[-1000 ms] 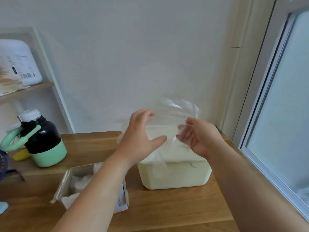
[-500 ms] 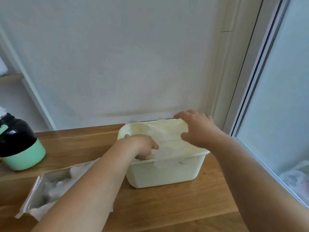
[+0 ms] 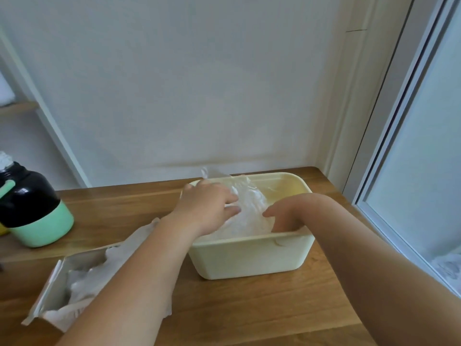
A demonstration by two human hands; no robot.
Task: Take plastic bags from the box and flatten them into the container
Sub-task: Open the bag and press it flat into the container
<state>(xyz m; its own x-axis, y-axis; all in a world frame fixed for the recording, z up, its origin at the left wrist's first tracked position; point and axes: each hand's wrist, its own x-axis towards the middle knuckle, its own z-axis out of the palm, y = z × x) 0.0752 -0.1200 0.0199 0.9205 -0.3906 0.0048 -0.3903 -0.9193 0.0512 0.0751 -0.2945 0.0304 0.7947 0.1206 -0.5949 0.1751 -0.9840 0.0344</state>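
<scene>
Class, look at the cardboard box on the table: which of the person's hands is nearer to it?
Left. The left hand presses the bag at the container's left end, the side facing the box; the right hand is farther right in the container.

Shows a wooden worktop [image 3: 119, 203] with a black jug [image 3: 32, 208], mint-green at base and handle, standing upright at the far left edge. Backs onto a plain white wall [image 3: 199, 83], with a wooden shelf [image 3: 17, 107] partly visible high left. Meets a white-framed window [image 3: 424, 171] along the right.
</scene>
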